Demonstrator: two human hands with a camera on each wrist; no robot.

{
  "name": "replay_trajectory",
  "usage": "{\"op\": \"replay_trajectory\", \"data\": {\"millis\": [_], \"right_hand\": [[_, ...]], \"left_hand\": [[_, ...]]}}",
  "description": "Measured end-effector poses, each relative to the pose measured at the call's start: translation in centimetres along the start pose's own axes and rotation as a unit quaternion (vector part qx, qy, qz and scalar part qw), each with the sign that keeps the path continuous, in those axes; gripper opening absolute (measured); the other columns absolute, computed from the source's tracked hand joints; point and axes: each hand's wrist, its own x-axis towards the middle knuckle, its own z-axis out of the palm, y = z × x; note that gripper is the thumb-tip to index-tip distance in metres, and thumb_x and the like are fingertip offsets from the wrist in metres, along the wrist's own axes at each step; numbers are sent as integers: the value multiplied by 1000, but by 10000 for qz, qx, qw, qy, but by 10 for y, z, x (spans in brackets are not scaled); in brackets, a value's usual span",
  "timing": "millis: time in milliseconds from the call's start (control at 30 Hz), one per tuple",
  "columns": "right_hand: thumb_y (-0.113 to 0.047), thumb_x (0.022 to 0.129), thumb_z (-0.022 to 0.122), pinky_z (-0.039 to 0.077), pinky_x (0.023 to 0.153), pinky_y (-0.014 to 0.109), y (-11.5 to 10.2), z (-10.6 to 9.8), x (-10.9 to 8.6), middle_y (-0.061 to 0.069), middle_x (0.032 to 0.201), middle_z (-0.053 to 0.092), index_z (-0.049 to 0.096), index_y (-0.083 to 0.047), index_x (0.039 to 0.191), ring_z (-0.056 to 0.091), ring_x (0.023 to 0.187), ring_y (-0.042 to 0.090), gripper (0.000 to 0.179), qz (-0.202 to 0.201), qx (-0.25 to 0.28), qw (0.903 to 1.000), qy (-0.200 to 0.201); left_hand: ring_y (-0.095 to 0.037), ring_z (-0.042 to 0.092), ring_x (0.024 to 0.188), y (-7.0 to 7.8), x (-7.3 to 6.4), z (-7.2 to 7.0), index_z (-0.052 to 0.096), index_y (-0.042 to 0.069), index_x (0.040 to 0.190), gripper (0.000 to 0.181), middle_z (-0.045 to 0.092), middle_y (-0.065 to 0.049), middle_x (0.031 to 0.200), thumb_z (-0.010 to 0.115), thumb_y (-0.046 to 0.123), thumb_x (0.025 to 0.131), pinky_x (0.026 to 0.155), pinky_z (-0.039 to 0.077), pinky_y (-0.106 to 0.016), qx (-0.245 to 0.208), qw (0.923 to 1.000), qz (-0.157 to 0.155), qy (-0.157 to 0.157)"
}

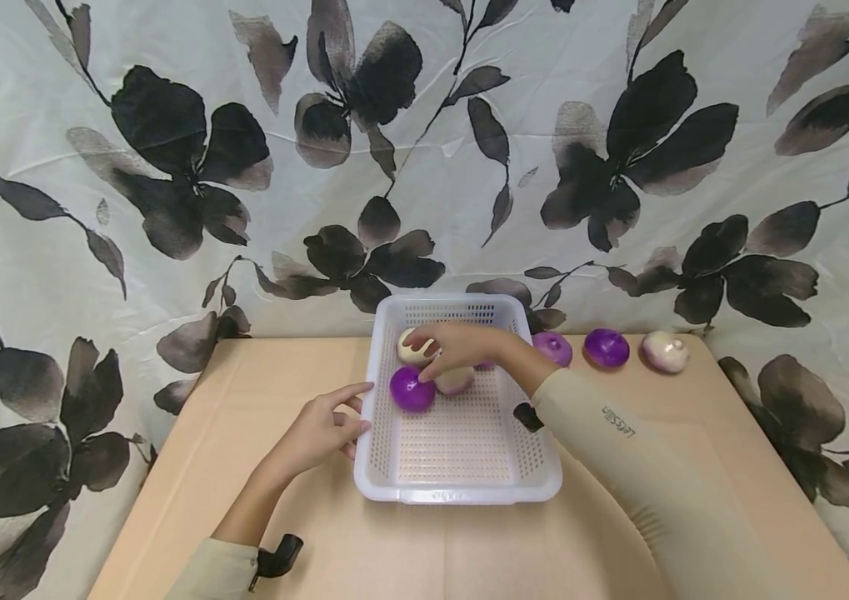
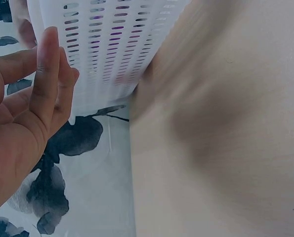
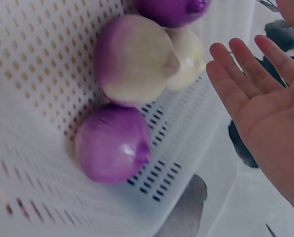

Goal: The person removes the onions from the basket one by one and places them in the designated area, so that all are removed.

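My right hand (image 1: 457, 346) reaches over a white perforated plastic basket (image 1: 457, 492), fingertips right by a deep purple onion (image 1: 412, 392). In the right wrist view the fingers (image 3: 250, 69) are extended and hold nothing. A white onion (image 3: 189, 59), a white-and-purple onion (image 3: 137, 61) and a lighter purple onion (image 3: 114, 145) sit beside it in the basket. In the head view, the right hand partly hides them. My left hand (image 1: 322, 429) is at the basket's left side, index fingertip at the rim, the other fingers loosely bent outside the wall.
Right of the basket, along the back of the light wooden table (image 1: 244, 467), lie a pinkish-purple onion (image 1: 553, 347), a dark purple onion (image 1: 606, 348) and a white-purple onion (image 1: 665, 352). A floral cloth (image 1: 469, 208) hangs behind the table. Dark wrist cameras (image 1: 279, 557) sit at both cuffs.
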Motion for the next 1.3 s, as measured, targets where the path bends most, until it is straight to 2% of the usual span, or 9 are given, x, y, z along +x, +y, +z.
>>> {"op": "replay_trajectory", "data": {"millis": [167,467,767,867,1100,1300], "right_hand": [[-21,89,82,54,112,44,-1,14,14,19,146,57,51,-8,150,59,133,36,69,205,-184,9996,38],[-18,85,86,52,113,37,-5,34,24,8,136,67,55,-15,148,61,130,23,71,455,-1067,9928,308],[-13,83,86,50,116,36,3,47,28,8,141,62,58,-11,145,58,133,24,68,311,-1194,9916,393],[-14,84,86,48,117,37,5,52,29,9,144,60,57,-10,146,56,135,24,69,314,-1264,9907,383],[-21,82,88,48,117,37,8,62,30,8,146,58,54,-13,149,55,136,24,75,349,-1380,9893,335],[-21,81,89,49,116,37,6,67,32,8,146,59,54,-11,148,56,136,25,76,283,-1546,9870,332]], "left_hand": [[-18,69,68,1,-1,-1,48,4,152,62,58,-22,121,68,-2,94,58,66,-38,-7,10000,-30,11],[-18,67,65,3,-1,-2,47,1,152,62,56,-26,123,68,-2,94,62,66,-48,-77,9999,94,-64],[-19,68,69,4,-2,-3,47,2,152,62,56,-25,123,68,-2,94,61,66,-46,-121,9999,82,-78],[-19,69,70,3,-2,-3,47,2,152,62,56,-25,123,68,-2,94,61,67,-44,-130,9998,88,-91],[-19,68,68,2,-1,-3,47,2,152,62,56,-25,123,68,-2,94,62,66,-49,-81,9999,116,-87],[-19,68,67,0,-3,-3,47,1,152,62,55,-25,123,68,-2,94,58,66,-40,-110,9998,133,-92]]}}
